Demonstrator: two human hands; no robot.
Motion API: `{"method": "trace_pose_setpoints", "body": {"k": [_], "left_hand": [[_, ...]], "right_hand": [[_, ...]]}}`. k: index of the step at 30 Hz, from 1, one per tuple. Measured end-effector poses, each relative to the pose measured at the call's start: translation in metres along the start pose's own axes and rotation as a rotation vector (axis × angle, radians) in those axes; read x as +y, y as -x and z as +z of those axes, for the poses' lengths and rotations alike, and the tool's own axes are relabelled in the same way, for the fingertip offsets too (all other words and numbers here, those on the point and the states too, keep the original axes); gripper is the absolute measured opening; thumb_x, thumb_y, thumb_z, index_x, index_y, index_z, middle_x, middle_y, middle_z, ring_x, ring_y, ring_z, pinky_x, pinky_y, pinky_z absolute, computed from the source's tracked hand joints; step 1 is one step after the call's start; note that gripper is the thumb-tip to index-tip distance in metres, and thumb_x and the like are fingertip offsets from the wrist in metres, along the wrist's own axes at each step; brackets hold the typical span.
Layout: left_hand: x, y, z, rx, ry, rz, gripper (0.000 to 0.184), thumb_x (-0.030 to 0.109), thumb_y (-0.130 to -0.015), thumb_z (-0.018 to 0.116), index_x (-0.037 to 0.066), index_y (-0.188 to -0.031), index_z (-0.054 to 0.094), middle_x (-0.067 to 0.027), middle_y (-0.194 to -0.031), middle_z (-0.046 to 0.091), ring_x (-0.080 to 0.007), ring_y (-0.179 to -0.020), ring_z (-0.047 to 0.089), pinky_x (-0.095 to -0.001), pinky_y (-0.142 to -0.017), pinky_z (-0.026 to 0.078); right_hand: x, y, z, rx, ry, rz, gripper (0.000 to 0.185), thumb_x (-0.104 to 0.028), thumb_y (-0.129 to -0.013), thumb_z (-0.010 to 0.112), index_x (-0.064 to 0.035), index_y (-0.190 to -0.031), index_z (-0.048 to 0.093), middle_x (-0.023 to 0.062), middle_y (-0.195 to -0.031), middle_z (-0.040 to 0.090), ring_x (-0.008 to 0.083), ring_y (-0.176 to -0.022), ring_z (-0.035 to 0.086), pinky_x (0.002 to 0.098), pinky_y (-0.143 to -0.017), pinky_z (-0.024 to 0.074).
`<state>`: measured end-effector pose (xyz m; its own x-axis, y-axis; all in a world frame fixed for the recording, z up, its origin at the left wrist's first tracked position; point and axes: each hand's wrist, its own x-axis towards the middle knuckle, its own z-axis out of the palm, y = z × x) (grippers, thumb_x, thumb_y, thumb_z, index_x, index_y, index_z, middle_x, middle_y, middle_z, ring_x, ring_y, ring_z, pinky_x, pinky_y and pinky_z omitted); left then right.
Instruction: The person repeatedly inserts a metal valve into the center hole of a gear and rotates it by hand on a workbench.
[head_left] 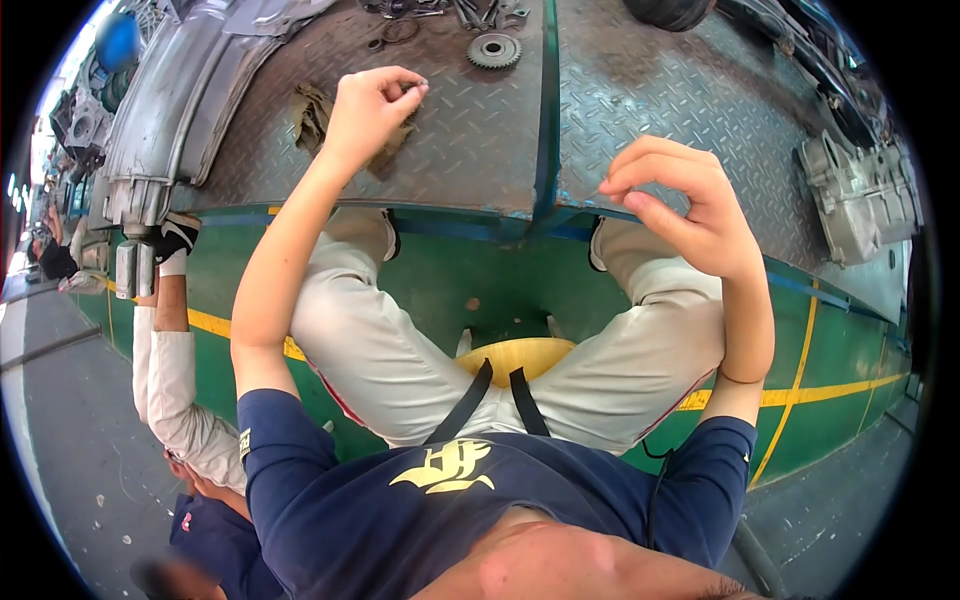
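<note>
Grey, dull metal makes up the gear (pixel 494 52), which lies flat on the table (pixel 470 150) at twelve o'clock, its toothed rim and centre hole exposed to view. Its teeth appear even all round; fine wear cannot be judged at this size. Beyond it, loose parts (pixel 484 14) are scattered towards the far edge. Between ten and eleven o'clock lies the rag (pixel 312 115), brownish, crumpled and partly hidden by the left hand (pixel 362 112).

Hands are well apart. At eleven o'clock, the left hand is raised over the table, thumb and forefinger tips close together; whether they pinch anything cannot be told. At two o'clock, the right hand (pixel 714 215) is raised near the table's close edge, fingers loosely curled, thumb beneath; its grip, too, cannot be told.

Table surface is raised-pattern steel plate, scuffed and brown-stained in patches, with a blue-edged seam (pixel 549 110) running towards twelve o'clock. A pale metal housing (pixel 860 195) stands between two and three o'clock; a larger casing (pixel 175 100) lies at ten. At eight o'clock, a co-worker (pixel 180 380) in light trousers sits beside the wearer.
</note>
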<state>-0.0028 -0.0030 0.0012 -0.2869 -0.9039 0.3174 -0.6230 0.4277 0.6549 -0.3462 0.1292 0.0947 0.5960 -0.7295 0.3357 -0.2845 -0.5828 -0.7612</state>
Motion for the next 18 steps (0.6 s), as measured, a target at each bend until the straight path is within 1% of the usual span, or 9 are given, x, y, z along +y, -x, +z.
{"method": "trace_pose_setpoints", "body": {"k": [3,7,8,9,13,18], "left_hand": [[-0.013,-0.013,-0.001,0.098,0.014,-0.003,0.020,0.018,-0.085,0.079,0.000,-0.092,0.076,-0.0013,-0.056,0.055,-0.0068,-0.053,0.046,-0.0271,-0.053,0.041],[-0.031,-0.032,-0.012,0.121,0.024,-0.183,0.025,0.025,-0.086,0.080,0.000,-0.091,0.076,-0.0019,-0.061,0.066,-0.0051,-0.056,0.058,-0.0243,-0.057,0.046],[-0.040,-0.034,-0.014,0.132,0.073,-0.176,0.028,0.027,-0.086,0.080,-0.001,-0.089,0.075,-0.0009,-0.062,0.067,-0.0044,-0.055,0.057,-0.0236,-0.055,0.045],[-0.054,-0.035,-0.016,0.118,0.152,-0.228,0.028,0.027,-0.087,0.081,0.000,-0.086,0.074,-0.0005,-0.062,0.067,-0.0042,-0.055,0.057,-0.0228,-0.054,0.044],[-0.057,-0.026,-0.021,0.134,0.389,-0.355,0.028,0.025,-0.090,0.080,0.004,-0.077,0.068,0.0018,-0.062,0.062,-0.0034,-0.049,0.051,-0.0200,-0.047,0.035],[-0.054,-0.002,-0.036,0.123,0.475,-0.529,0.024,0.023,-0.090,0.080,0.004,-0.080,0.069,0.0014,-0.064,0.063,-0.0035,-0.049,0.052,-0.0187,-0.047,0.035]], "right_hand": [[0.001,0.002,-0.003,0.000,-0.003,0.002,0.011,0.002,-0.088,0.064,0.0021,-0.098,0.070,0.0125,-0.093,0.070,0.0278,-0.086,0.068,0.0348,-0.076,0.0536],[0.003,0.001,-0.002,-0.003,-0.005,0.001,0.011,0.002,-0.088,0.064,0.0022,-0.098,0.070,0.0125,-0.093,0.070,0.0279,-0.086,0.068,0.0348,-0.076,0.0535],[0.003,0.001,-0.001,-0.005,-0.007,0.004,0.011,0.002,-0.089,0.064,0.0022,-0.098,0.070,0.0125,-0.093,0.070,0.0279,-0.086,0.068,0.0348,-0.076,0.0535],[0.003,0.001,-0.001,-0.007,-0.009,0.005,0.011,0.002,-0.089,0.064,0.0022,-0.098,0.070,0.0125,-0.093,0.070,0.0279,-0.086,0.068,0.0349,-0.076,0.0534],[0.003,0.001,-0.001,-0.014,-0.001,0.012,0.010,0.002,-0.089,0.064,0.0022,-0.097,0.069,0.0124,-0.093,0.070,0.0275,-0.085,0.068,0.0351,-0.076,0.0534],[0.002,-0.002,0.003,-0.018,-0.014,0.013,0.010,0.002,-0.089,0.064,0.0023,-0.098,0.069,0.0121,-0.093,0.070,0.0268,-0.085,0.068,0.0348,-0.076,0.0532]]}}
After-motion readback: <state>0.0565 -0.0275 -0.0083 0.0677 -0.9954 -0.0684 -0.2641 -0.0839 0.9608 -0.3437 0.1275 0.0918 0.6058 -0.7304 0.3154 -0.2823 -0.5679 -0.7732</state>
